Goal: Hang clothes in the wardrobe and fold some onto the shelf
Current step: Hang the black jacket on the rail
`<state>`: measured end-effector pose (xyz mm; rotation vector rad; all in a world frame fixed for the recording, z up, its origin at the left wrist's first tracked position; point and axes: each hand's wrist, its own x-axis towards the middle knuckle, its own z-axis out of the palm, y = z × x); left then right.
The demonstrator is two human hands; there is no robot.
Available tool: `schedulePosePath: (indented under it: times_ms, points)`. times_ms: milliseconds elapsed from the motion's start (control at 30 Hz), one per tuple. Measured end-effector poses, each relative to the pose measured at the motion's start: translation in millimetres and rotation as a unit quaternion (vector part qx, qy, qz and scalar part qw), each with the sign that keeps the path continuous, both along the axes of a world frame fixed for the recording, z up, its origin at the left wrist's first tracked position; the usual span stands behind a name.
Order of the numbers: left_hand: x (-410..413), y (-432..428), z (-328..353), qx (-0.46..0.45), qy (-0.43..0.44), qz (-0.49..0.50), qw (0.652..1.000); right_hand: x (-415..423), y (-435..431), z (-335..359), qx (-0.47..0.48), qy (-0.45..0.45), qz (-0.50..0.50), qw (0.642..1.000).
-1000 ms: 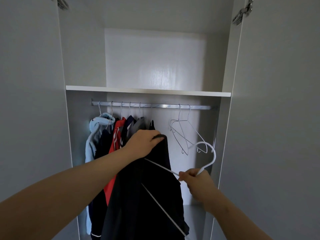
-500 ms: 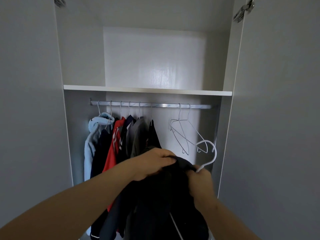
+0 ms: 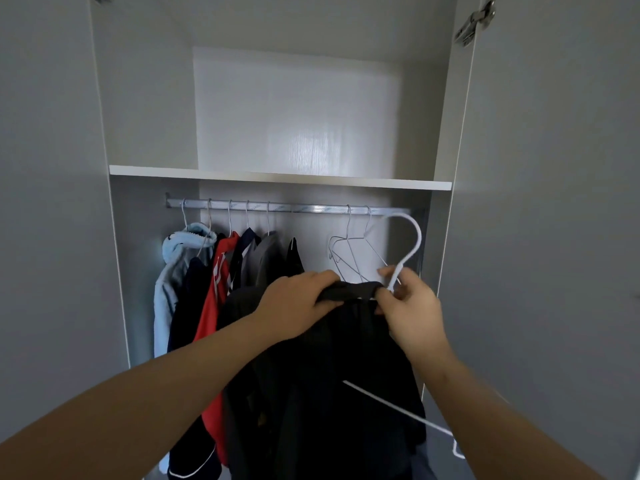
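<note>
Two grips, left hand (image 3: 294,306) clutching black garment (image 3: 329,393), right hand (image 3: 412,315) pinching hanger (image 3: 419,239)

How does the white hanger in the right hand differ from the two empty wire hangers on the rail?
The white hanger is thicker and white; the wire hangers are thin and silvery. The right hand pinches the white hanger, its hook apparently not on the rail; the wire hangers hang from it. The white hanger carries a black garment, gripped by the left hand; the wire hangers are bare. Both have curved hooks.
</note>
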<state>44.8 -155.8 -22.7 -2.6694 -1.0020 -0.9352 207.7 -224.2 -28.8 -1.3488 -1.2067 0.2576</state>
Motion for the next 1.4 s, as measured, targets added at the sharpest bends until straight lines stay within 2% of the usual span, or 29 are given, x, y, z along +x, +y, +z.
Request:
schedulePosePath:
  times_ms: [67, 167, 233, 400, 467, 500, 533, 600, 633, 667, 767, 833, 933, 1000, 1100, 1167, 1300, 1400]
  points:
    - [2, -2, 5, -0.001, -0.050, -0.003, 0.999, 3, -5, -5, 0.068, -0.114, -0.130, 0.982]
    - [-1, -2, 19, -0.015, -0.131, 0.004, 0.991, 2, -16, -15, 0.183, -0.163, -0.243, 0.939]
    - [-5, -2, 26, -0.005, -0.141, -0.002, 0.990, 2, -21, -22, 0.231, -0.211, -0.257, 0.914]
    - [-12, -8, 34, -0.002, -0.151, -0.012, 0.988, -1, -30, -31, 0.272, -0.288, -0.263, 0.880]
    - [-18, -6, 37, 0.002, -0.183, 0.009, 0.983, -3, -29, -41, 0.268, -0.328, -0.211, 0.881]
    - [-22, -6, 39, 0.000, -0.201, 0.019, 0.979, -5, -28, -48, 0.245, -0.339, -0.169, 0.892]
    - [-25, -6, 42, -0.002, -0.214, 0.025, 0.976, -8, -25, -56, 0.196, -0.333, -0.115, 0.915]
    - [-32, -7, 47, -0.004, -0.232, 0.029, 0.972, -13, -20, -69, 0.026, -0.281, -0.014, 0.959]
    - [-36, -7, 50, -0.001, -0.239, 0.030, 0.970, -16, -17, -75, -0.050, -0.270, 0.021, 0.961]
    - [-39, -7, 52, -0.002, -0.250, 0.031, 0.968, -19, -14, -81, -0.088, -0.264, 0.047, 0.959]
    - [-53, -4, 57, -0.030, -0.288, 0.004, 0.957, -24, -8, -84, -0.130, -0.195, 0.083, 0.968]
    - [-65, -4, 60, -0.044, -0.305, -0.019, 0.951, -24, -4, -85, -0.191, -0.162, 0.137, 0.958]
    - [-83, -2, 61, -0.068, -0.323, -0.038, 0.943, -21, 0, -91, -0.247, -0.224, 0.171, 0.927]
    - [-96, -1, 60, -0.076, -0.323, -0.038, 0.943, -18, 3, -93, -0.267, -0.186, 0.187, 0.927]
    - [-116, -1, 58, -0.054, -0.299, -0.025, 0.952, -4, 1, -91, -0.237, 0.002, 0.147, 0.960]
    - [-129, -1, 59, -0.025, -0.272, -0.008, 0.962, 8, 1, -85, -0.196, 0.090, 0.113, 0.970]
    - [-154, 1, 60, 0.043, -0.150, 0.053, 0.986, 21, 6, -66, -0.150, 0.101, 0.095, 0.979]
    - [-164, 0, 60, 0.087, -0.086, 0.106, 0.987, 25, 14, -55, -0.133, 0.098, 0.090, 0.982]
